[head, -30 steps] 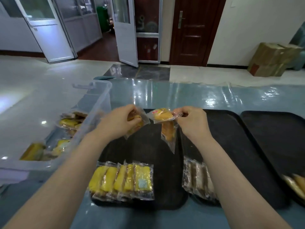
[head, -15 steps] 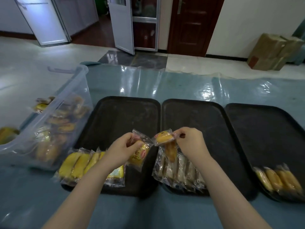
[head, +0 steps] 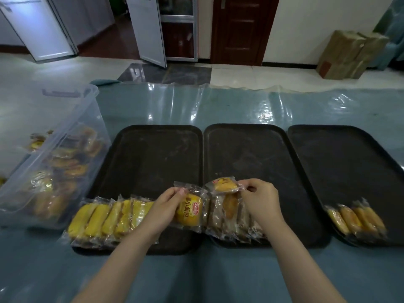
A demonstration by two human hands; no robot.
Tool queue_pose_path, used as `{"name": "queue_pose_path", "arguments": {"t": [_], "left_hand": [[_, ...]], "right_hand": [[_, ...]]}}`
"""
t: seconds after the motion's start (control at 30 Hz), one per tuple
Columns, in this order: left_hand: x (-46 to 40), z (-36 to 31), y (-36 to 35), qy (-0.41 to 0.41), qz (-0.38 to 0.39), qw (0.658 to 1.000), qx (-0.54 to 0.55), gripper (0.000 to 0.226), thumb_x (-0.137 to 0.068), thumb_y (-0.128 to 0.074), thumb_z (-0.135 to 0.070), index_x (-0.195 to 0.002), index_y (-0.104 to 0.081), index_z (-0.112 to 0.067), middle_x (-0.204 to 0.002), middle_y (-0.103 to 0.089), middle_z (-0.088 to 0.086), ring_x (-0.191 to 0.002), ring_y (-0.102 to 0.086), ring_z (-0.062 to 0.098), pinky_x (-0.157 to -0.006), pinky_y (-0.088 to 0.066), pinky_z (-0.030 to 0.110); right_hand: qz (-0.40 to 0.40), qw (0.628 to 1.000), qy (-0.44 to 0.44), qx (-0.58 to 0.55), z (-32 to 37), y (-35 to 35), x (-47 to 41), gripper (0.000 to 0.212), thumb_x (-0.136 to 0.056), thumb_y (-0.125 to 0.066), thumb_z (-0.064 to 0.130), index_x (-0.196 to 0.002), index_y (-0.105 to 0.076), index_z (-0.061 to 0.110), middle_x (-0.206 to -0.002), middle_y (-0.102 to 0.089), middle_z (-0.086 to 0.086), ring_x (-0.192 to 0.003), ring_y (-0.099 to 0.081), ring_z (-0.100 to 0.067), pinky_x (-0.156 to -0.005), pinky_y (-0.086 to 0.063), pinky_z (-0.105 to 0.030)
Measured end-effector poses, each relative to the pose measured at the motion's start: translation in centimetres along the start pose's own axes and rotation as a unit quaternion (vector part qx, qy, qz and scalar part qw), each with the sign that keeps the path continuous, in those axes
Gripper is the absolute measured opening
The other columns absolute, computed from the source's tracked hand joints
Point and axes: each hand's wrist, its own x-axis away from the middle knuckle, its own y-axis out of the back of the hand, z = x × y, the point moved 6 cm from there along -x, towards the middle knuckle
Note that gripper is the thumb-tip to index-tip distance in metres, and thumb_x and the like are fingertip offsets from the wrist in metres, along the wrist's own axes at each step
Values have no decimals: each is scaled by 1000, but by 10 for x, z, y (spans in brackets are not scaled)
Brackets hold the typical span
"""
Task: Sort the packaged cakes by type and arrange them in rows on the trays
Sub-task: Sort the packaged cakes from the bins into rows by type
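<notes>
— Head view: what are your hands holding?
— Your left hand (head: 168, 203) pinches a yellow cake (head: 189, 212) over the left tray (head: 153, 149); your right hand (head: 260, 199) pinches two packets (head: 226, 189) above the middle tray (head: 251, 154)

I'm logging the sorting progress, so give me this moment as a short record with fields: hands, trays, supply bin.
left hand: pinches the yellow printed packet over the left tray's near edge
right hand: holds two packets, one orange cake on top
left tray: row of yellow cakes
middle tray: row of pale cakes
right tray: few orange cakes
clear bin: unsorted packets inside
</notes>
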Motion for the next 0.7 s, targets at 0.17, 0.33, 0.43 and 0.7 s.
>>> {"name": "queue_pose_path", "arguments": {"t": [0.17,0.33,0.43,0.7], "left_hand": [[-1,-3,-35,-14,-19,999,23,23,-102,-48,-39,-107,-69,-32,-104,-73,-8,-100,-68,8,-86,-54,30],[-4,-9,-98,-31,-24,998,45,25,-102,-49,-33,-112,-70,-23,-103,-75,-2,-97,-71,12,-80,-54,27],[-2,-6,-144,-24,-40,997,60,26,-101,-51,-34,-113,-70,-21,-103,-75,1,-98,-71,14,-82,-55,31],[11,-4,-247,-13,-28,998,58,24,-101,-52,-27,-104,-72,-14,-92,-76,4,-88,-71,18,-71,-56,27]], "right_hand": [[-14,998,-13,-56,-25,40,-5,21,-87,-68,10,-85,-77,29,-82,-75,12,-82,-69,-2,-71,-55,-20],[-4,998,-17,-59,-55,94,-26,20,-87,-70,10,-83,-76,28,-79,-75,10,-82,-69,-5,-73,-56,-24],[19,999,-18,-41,-77,131,-36,17,-88,-70,11,-88,-77,26,-80,-75,10,-82,-69,-5,-74,-56,-24],[40,998,-49,-29,-138,214,-57,14,-90,-68,13,-90,-77,24,-83,-76,9,-84,-70,-5,-75,-57,-25]]}}
